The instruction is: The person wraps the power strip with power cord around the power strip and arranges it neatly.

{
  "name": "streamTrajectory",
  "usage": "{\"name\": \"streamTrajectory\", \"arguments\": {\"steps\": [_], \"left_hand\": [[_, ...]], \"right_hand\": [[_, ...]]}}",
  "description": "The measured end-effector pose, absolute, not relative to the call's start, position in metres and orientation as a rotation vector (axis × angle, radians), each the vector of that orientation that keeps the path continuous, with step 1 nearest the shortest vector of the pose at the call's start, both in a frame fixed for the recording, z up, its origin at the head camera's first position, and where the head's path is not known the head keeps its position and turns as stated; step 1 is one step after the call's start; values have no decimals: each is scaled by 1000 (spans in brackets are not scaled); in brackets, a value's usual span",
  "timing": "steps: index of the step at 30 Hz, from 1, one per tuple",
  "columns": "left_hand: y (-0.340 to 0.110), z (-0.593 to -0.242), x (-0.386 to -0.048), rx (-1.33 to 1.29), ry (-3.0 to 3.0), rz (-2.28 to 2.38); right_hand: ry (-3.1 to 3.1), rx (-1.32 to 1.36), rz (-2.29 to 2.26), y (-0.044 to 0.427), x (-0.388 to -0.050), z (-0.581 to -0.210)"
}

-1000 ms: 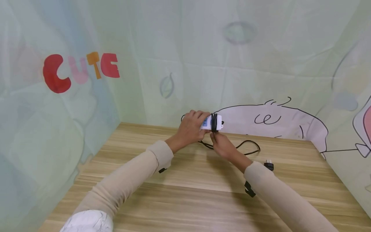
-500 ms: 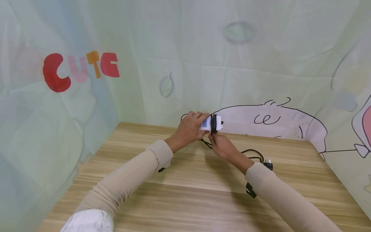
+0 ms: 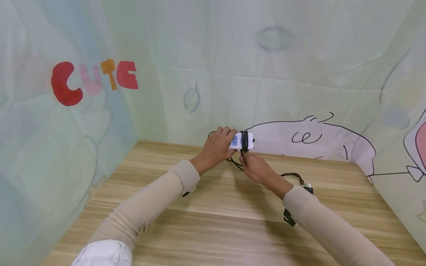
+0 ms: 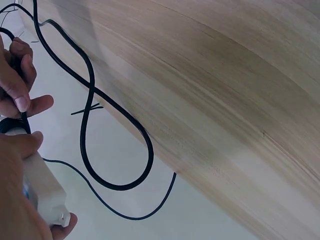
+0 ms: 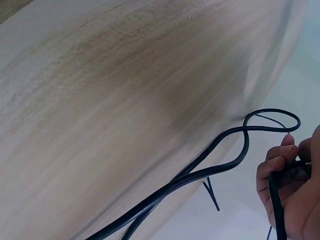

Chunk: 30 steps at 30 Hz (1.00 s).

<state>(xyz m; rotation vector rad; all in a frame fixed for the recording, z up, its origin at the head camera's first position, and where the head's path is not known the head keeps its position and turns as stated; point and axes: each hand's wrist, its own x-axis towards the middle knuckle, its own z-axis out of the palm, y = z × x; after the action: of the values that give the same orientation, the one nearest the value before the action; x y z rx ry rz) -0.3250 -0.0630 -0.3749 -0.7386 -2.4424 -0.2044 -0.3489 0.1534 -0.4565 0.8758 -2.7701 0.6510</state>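
Note:
My left hand (image 3: pixel 216 146) grips a white power strip (image 3: pixel 235 141) with blue socket faces, held up above the far edge of the table. Several turns of black cord (image 3: pixel 245 141) are wound around the strip near its right end. Just below those turns, my right hand (image 3: pixel 257 168) pinches the cord between thumb and fingers. A loose loop of cord (image 4: pixel 117 187) hangs under the strip in the left wrist view. From the right wrist, slack cord (image 5: pixel 200 172) is seen running past the curled fingers of the right hand. The left fingers partly cover the strip.
A black plug (image 3: pixel 308 188) with metal prongs lies on the wooden table (image 3: pixel 213 229), right of the right forearm. Printed fabric (image 3: pixel 213 92) surrounds the table at the back and sides. A black wrist device (image 3: pixel 288 217) shows below the right sleeve.
The slack cord beside the right wrist has shifted rightward, now reaching near the plug. The strip and the right hand have moved very slightly left; both hands keep their hold.

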Motion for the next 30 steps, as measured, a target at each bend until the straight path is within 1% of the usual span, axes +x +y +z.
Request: {"name": "streamTrajectory", "arguments": {"steps": [3,5,8,10,11,14,19,30], "left_hand": [[-62,-377,-326,-723,-2441,-157],[-62,-379,-326,-712,-2435,-135],[-60,-380,-327,-696,-2430,-95],[-60,-381,-328,-685,-2428,-74],[-59,-381,-328,-680,-2431,-62],[-58,-382,-328,-668,-2440,-46],[-57,-382,-329,-660,-2449,-44],[-57,-382,-332,-643,-2451,-3]], "right_hand": [[-2778,874,604,155,-352,-460],[-2757,901,627,159,-365,-473],[-2737,912,614,156,-350,-457],[-2785,915,621,152,-333,-435],[-2827,884,581,147,-319,-420],[-2874,884,470,142,-306,-406],[-2920,871,293,138,-297,-396],[-2902,897,105,138,-296,-392]]}}
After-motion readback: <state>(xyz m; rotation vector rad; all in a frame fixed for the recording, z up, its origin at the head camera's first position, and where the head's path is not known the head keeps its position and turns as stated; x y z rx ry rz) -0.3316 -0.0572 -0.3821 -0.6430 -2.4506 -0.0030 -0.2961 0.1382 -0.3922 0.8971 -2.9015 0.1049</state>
